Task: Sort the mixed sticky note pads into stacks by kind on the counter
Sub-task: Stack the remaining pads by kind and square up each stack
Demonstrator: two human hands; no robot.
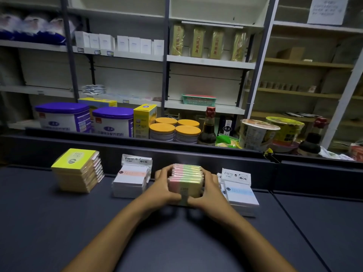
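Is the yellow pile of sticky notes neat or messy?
A bit messy. The yellow sticky note stack stands on the dark counter, but its pads fan out unevenly along the right side.

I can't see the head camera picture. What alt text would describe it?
Both hands, left hand and right hand, grip a multicolored pad stack on a dark counter. A yellow pad stack and white packaged pads sit left, more white pads right; stocked shelves stand behind.

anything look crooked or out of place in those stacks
Mostly tidy. The yellow stack at far left is fanned, its pads stepping sideways instead of sitting flush. Both hands, left and right, grip the multicolour stack.
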